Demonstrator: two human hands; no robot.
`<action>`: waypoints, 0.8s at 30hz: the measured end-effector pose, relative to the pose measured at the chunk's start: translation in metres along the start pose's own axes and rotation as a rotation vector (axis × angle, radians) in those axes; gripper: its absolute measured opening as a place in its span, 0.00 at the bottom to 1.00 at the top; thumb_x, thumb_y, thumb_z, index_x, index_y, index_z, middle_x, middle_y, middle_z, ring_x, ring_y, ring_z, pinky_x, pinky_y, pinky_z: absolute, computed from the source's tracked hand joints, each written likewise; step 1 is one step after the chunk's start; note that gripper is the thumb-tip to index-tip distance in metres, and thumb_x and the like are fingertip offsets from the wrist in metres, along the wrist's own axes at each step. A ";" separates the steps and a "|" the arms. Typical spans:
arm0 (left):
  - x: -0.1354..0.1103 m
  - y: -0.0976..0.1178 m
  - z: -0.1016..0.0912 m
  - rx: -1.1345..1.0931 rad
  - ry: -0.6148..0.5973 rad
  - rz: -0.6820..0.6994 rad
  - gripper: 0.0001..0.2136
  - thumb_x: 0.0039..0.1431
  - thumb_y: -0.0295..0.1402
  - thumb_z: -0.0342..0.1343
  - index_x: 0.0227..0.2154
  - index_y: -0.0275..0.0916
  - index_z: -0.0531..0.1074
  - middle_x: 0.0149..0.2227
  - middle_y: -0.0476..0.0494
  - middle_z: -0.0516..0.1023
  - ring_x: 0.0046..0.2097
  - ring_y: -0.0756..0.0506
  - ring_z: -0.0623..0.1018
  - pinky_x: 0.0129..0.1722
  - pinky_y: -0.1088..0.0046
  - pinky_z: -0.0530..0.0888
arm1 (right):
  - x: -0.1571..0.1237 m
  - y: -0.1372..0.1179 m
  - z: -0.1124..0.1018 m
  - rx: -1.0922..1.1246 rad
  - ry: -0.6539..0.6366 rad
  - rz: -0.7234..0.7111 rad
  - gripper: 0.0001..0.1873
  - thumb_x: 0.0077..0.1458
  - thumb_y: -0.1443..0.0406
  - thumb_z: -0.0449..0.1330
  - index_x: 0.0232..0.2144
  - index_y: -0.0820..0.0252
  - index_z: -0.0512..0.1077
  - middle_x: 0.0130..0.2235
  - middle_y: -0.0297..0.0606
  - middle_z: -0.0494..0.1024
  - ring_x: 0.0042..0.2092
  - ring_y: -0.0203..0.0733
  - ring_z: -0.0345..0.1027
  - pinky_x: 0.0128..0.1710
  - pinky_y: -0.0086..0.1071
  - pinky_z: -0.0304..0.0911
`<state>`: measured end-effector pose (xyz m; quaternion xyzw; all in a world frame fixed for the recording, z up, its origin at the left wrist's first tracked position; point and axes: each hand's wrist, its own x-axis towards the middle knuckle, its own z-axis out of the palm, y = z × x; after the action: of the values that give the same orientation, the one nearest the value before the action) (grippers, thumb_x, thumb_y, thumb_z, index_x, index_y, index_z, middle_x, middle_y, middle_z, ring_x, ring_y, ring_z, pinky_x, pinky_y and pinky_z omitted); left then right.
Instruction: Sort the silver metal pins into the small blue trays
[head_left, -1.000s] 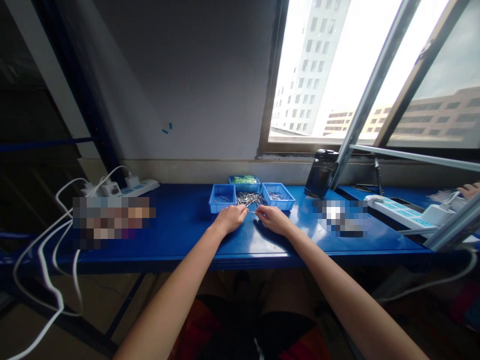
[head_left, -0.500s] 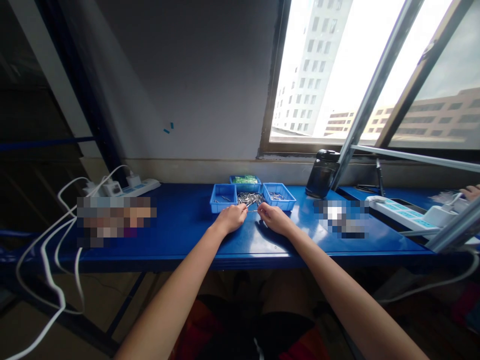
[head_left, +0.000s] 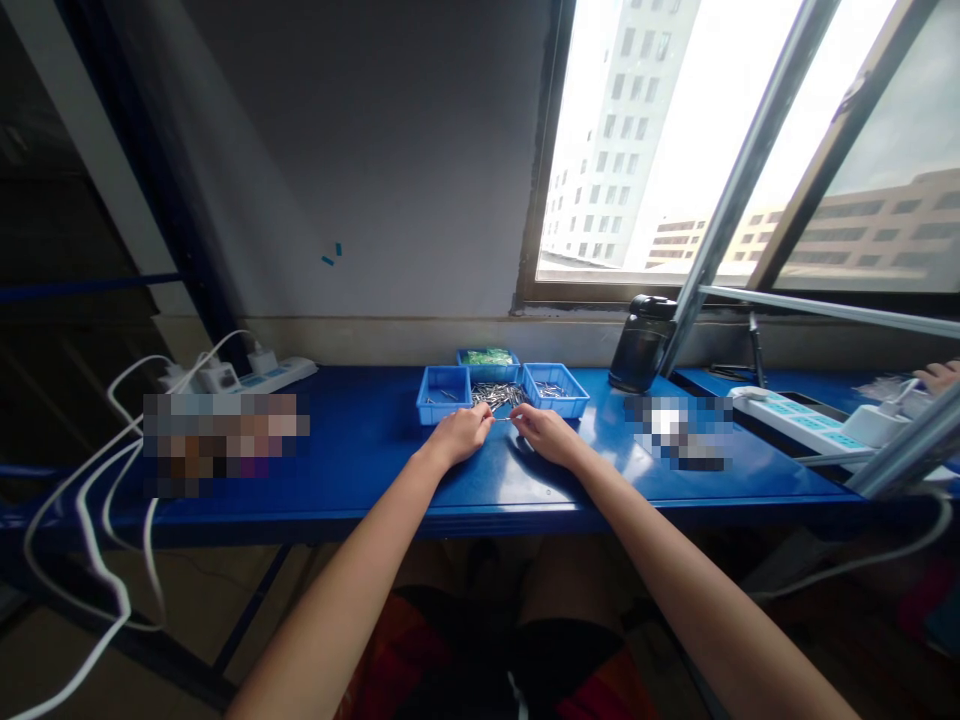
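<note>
My left hand [head_left: 461, 436] and my right hand [head_left: 547, 434] face each other low over the blue table, fingers pinched. A thin, silvery metal piece [head_left: 502, 419] spans the small gap between them, one end in each hand; its exact kind is too small to make out. Just beyond lies a heap of small shiny metal parts [head_left: 496, 393]. To its left stands a blue plastic bin [head_left: 444, 413] with a few thin pieces inside. Another blue bin [head_left: 566, 408], right of the heap, holds several more. Behind, a third blue bin [head_left: 460, 364] contains green packets [head_left: 487, 357].
A black bottle [head_left: 640, 345] stands at the back right near a metal post. White power strips lie at the far left [head_left: 289, 373] and right [head_left: 795, 418], with loose cables [head_left: 94, 555] at the left. Another person's hand [head_left: 939, 377] shows at the right edge.
The view has shifted slightly. Both hands stay nearly in place, still pinching the thin metal piece between them.
</note>
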<state>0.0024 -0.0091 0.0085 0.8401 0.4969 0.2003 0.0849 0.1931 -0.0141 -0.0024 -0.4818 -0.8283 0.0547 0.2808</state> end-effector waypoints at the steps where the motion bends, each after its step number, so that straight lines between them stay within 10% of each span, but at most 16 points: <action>1: 0.000 0.000 0.000 -0.010 -0.005 -0.004 0.14 0.59 0.41 0.39 0.38 0.40 0.66 0.35 0.43 0.75 0.36 0.45 0.74 0.33 0.75 0.66 | 0.000 0.000 0.000 0.001 -0.007 -0.007 0.12 0.57 0.62 0.46 0.37 0.58 0.67 0.29 0.36 0.74 0.31 0.36 0.67 0.31 0.25 0.56; 24: 0.000 -0.002 0.001 0.008 -0.012 0.067 0.11 0.55 0.38 0.45 0.37 0.42 0.69 0.32 0.46 0.75 0.35 0.46 0.73 0.33 0.74 0.68 | 0.002 0.002 0.004 0.000 0.021 -0.034 0.05 0.51 0.64 0.53 0.30 0.59 0.67 0.31 0.34 0.72 0.28 0.32 0.60 0.29 0.26 0.54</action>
<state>0.0010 -0.0079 0.0073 0.8578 0.4688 0.1960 0.0777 0.1917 -0.0112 -0.0055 -0.4682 -0.8334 0.0447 0.2904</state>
